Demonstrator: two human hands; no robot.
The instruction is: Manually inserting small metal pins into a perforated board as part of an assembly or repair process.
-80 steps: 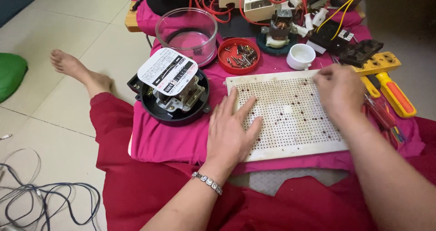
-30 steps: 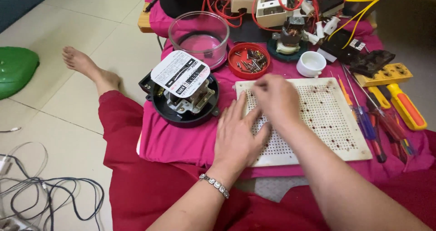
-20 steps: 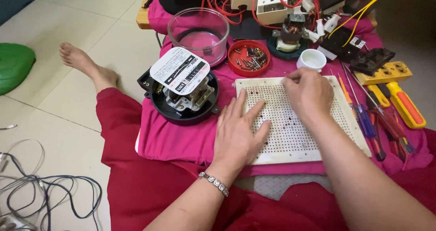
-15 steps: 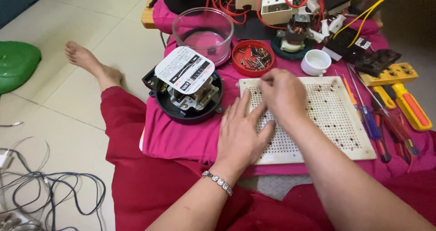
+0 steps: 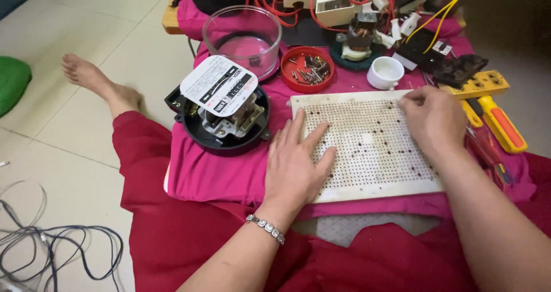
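A white perforated board [image 5: 373, 148] lies flat on a pink cloth over a low table. My left hand [image 5: 295, 163] rests palm down on the board's left edge with the fingers spread, holding nothing. My right hand [image 5: 433, 117] sits over the board's far right corner, fingers curled and pinched together; whether something small is between the fingertips I cannot tell. Just beyond the board stand a red dish of small screws [image 5: 307, 69] and a small white cup [image 5: 385, 72].
An opened round black meter mechanism [image 5: 221, 111] with a white label plate lies left of the board, a clear round cover [image 5: 242, 38] behind it. Yellow-handled screwdrivers [image 5: 499, 123] lie at the right. Red and yellow wires and parts crowd the far edge. Cables [image 5: 51, 246] lie on the floor.
My right hand has moved from the board's upper left part across to its far right corner. My left hand has stayed flat on the board's left edge.
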